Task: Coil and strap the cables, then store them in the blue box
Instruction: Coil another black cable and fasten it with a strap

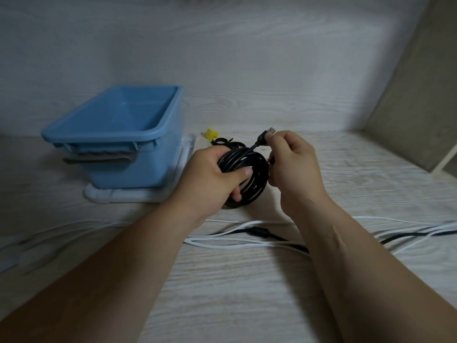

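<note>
Cable coil [249, 173] clenched in the left hand [212, 177] so it cannot spring open. Right hand [290, 164] pinches its plug [265, 135] (last loose end), likely for tucking.

The one view comes from a wide-angle camera worn on the person's head, facing forward and tilted down over the counter [247, 280] toward the wall [222, 58] behind its far edge. It sits close: both forearms [138, 268] enter from the bottom of the frame, and the left hand [210, 179] and right hand [294, 164] hold a black cable [259, 174] near mid-frame. The blue box [138, 169] stands by the far edge, left of centre; a side panel [415, 95] closes the right edge.
</note>
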